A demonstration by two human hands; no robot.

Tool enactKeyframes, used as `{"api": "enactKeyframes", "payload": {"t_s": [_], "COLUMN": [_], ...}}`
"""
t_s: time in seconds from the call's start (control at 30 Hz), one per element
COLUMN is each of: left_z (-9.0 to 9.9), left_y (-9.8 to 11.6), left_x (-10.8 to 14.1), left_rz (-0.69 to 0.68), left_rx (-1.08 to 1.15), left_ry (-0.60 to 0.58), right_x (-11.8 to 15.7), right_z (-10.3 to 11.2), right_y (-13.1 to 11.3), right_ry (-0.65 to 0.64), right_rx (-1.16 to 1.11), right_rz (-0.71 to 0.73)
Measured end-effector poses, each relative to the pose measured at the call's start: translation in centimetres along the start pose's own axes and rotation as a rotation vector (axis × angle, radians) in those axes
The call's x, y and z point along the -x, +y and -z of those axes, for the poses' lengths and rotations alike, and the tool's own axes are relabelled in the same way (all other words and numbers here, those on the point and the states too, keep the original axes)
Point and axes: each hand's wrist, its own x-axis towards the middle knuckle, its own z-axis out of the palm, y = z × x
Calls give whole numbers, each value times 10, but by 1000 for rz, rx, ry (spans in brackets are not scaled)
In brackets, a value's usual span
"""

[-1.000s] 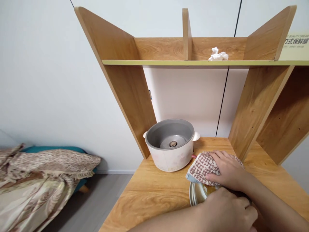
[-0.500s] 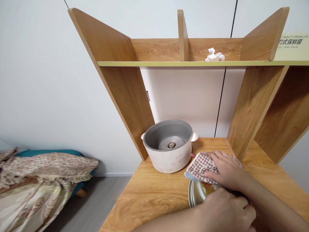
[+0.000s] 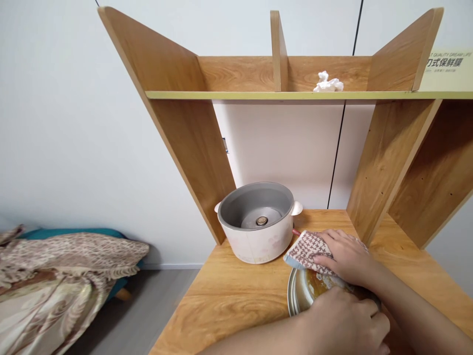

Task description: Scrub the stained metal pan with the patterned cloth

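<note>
A round metal pot or lid (image 3: 295, 295) with a brown-stained surface lies on the wooden desk, low in the head view. My right hand (image 3: 343, 256) presses a brown-and-white patterned cloth (image 3: 308, 250) with a light blue edge against its far side. At the near side my left hand (image 3: 345, 320) has its fingers curled over the metal rim; the fingertips are hidden. Left of the cloth stands a white rice cooker body (image 3: 258, 244) without a lid, its grey inside showing a round centre piece. A short red object (image 3: 296, 232) pokes out beside the cloth.
Wooden shelving (image 3: 236, 74) rises behind the desk (image 3: 221, 291), with crumpled white tissue (image 3: 328, 83) on its shelf. A pale green box (image 3: 449, 69) sits at the upper right. Left of the desk, patterned fabric (image 3: 74, 261) covers a teal seat near the floor.
My right hand and the cloth have shifted slightly up and away, and more of the stained metal surface shows. My left hand has barely moved.
</note>
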Motion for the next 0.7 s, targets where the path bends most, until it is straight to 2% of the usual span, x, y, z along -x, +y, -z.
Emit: {"api": "enactKeyframes", "payload": {"t_s": [0.1,0.2,0.4,0.53,0.7], "left_z": [-2,-3,-1,-4,-11], "left_y": [1,0,-1,0,0], "left_x": [1,2,1,3,5], "left_rz": [7,-3,-12,8,1], "left_rx": [-10,-19,-9,-15,-32], "left_ry": [43,79,32,75,87], "right_x": [-1,3,6,2,4], "right_z": [1,3,4,1,0], "right_y": [0,-1,-3,-2,1], "right_ry": [-3,-8,-29,2,-30], "right_rx": [5,10,-1,3,-4], "right_rz": [-22,16,40,-20,50]}}
